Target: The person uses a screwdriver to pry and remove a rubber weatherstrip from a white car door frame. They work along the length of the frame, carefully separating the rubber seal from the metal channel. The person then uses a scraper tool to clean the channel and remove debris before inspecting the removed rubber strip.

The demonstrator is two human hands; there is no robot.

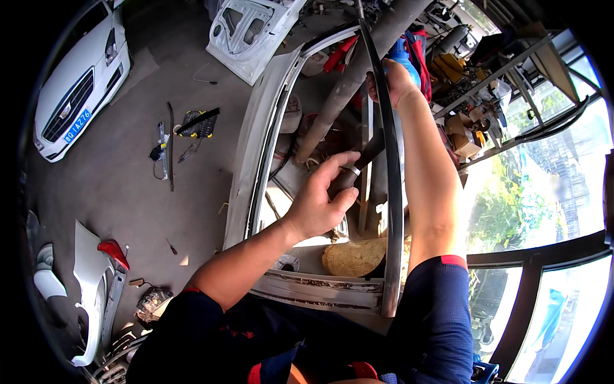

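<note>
My left hand (320, 201) is closed around a dark-handled blade tool (369, 152). This tool has a pale metal collar at the handle, and its wide dark blade points up to the right. It is over the window opening of a bare white car door (246, 166). A long black trim strip (391, 173) runs along the right side of that door. Farther off, my right hand (398, 82) is curled round the strip's upper part, its fingertips partly hidden behind it. Something blue (401, 54) shows just beyond that hand. A yellowish sponge-like lump (355, 258) sits under the opening's near end.
A white car (80, 77) stands at the far left. Another white door panel (252, 32) lies beyond mine. Loose parts (169, 144) and a screwdriver (171, 246) are on the floor. A white fender (93, 275) is at the lower left. Cluttered shelving (499, 83) and windows line the right.
</note>
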